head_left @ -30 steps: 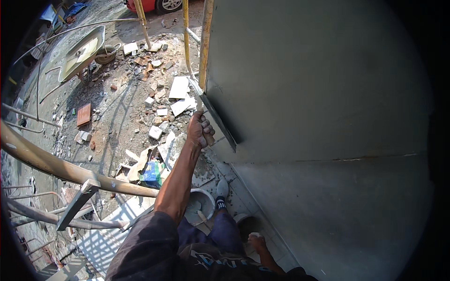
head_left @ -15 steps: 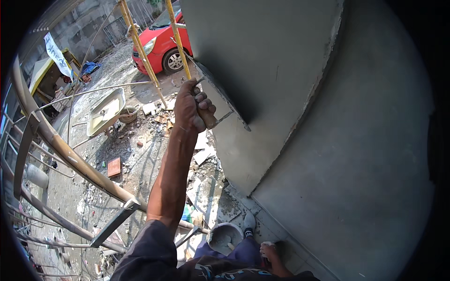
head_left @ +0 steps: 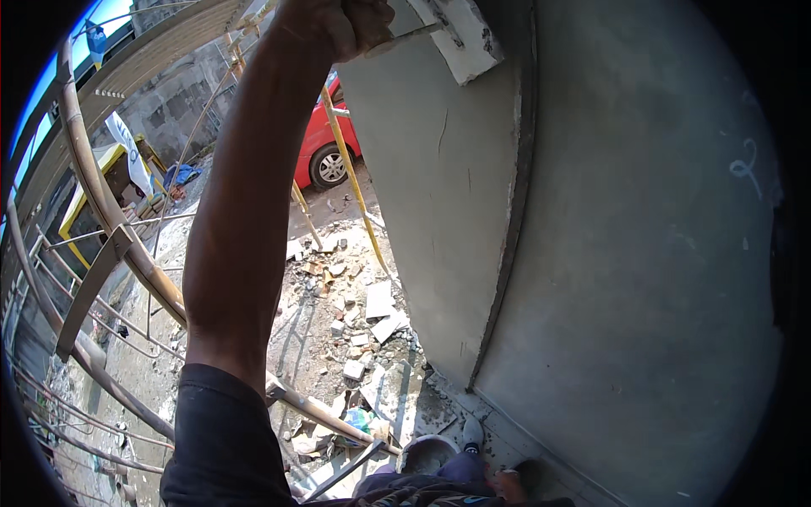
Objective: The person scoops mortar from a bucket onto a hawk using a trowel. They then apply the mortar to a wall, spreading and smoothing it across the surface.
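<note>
My left hand is raised at the top of the view, wrapped round the handle of a plastering trowel, whose grey-smeared blade lies against or just off the upper part of a grey plastered wall panel. A rough vertical edge divides this panel from a wider plastered face on the right. Low at the bottom, my right hand is mostly hidden; its fingers seem closed, and what they hold is unclear. A pale bucket stands by my shoe, with a darker container beside it.
Curved metal railings and yellow scaffold poles are on the left. Below lies rubble with broken white tiles. Farther back are a red car, a yellow-framed stall with a banner and a blue tarp.
My left arm has risen, carrying the trowel higher up the wall panel, and the view has tilted upward. My right hand has stayed low and now shows less.
</note>
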Available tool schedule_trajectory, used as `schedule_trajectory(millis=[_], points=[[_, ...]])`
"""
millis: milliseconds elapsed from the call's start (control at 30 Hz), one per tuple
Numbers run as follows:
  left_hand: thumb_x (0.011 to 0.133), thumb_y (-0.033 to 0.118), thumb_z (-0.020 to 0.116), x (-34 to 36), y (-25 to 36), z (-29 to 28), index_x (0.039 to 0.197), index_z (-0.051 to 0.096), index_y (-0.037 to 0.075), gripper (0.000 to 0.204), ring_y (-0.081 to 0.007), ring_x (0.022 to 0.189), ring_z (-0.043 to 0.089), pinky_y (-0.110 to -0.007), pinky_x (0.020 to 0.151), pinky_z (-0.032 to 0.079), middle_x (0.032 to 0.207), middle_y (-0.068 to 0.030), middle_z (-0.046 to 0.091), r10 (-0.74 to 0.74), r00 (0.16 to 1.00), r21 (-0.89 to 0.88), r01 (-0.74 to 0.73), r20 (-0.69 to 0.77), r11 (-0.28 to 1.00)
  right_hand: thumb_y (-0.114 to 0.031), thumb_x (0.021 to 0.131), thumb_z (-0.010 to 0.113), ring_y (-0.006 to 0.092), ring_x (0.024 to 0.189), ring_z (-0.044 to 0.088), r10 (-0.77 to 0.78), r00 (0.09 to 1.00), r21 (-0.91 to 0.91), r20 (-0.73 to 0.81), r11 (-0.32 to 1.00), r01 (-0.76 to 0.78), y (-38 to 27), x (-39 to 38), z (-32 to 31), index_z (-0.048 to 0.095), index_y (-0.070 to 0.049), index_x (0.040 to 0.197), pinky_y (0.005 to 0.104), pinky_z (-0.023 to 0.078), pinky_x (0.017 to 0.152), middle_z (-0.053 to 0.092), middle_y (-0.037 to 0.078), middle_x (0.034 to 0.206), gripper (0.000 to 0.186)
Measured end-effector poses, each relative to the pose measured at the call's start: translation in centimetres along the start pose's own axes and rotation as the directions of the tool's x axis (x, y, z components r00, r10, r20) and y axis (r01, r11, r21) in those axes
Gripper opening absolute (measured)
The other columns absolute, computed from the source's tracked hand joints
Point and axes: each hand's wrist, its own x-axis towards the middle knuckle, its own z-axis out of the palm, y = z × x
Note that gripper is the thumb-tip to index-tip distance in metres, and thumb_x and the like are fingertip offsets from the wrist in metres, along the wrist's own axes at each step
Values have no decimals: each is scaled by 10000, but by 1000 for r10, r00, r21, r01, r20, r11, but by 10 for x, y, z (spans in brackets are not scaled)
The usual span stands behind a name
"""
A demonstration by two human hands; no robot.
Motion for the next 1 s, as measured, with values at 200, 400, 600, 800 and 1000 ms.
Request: schedule_trajectory(millis=[200, 400, 600, 800, 1000], points=[[962, 313, 489, -23, 8, -29, 678, 418, 174, 324, -62, 433, 431, -226, 416, 393, 529, 64, 409, 170, 969, 116, -192, 179, 974, -283, 915, 520, 231, 680, 577, -289, 753, 582, 591, 800, -149, 39, 98, -15, 544, -122, 884, 381, 423, 518, 586, 52, 823, 166], [900, 319, 633, -78, -123, -105, 743, 537, 81, 301, -59, 417, 385, -227, 388, 304, 528, 30, 419, 306, 929, 358, -218, -210, 908, -217, 914, 500, 255, 664, 630, -224, 949, 567, 220, 821, 63, 8, 75, 17, 541, -94, 940, 376, 481, 452, 620, 99, 839, 132], [901, 258, 648, -136, -258, -63, 759, 586, 16, 287, -68, 501, 458, -269, 460, 358, 576, -9, 510, 437, 895, 646, -282, -89, 709, -200, 924, 481, 227, 724, 596, -94, 987, 263, -131, 956, 126, 1, -3, 17, 554, -93, 988, 378, 487, 539, 581, 78, 848, 144], [894, 237, 652, -227, -311, -31, 732, 539, 21, 293, -177, 556, 585, -322, 504, 436, 607, -83, 565, 304, 952, 602, -266, 40, 753, -252, 889, 525, 247, 712, 616, -199, 972, -14, 123, 979, 202, 83, 29, -50, 639, -70, 959, 393, 501, 571, 626, 90, 833, 227], [925, 332, 589, -220, -352, -111, 730, 416, 150, 317, -73, 449, 412, -284, 449, 402, 547, 33, 373, -455, 804, -423, 285, -383, 860, -250, 905, 555, 230, 701, 618, -317, 825, 627, 468, 777, -58, 38, 37, -40, 619, -97, 1031, 391, 469, 530, 627, 71, 829, 208]])
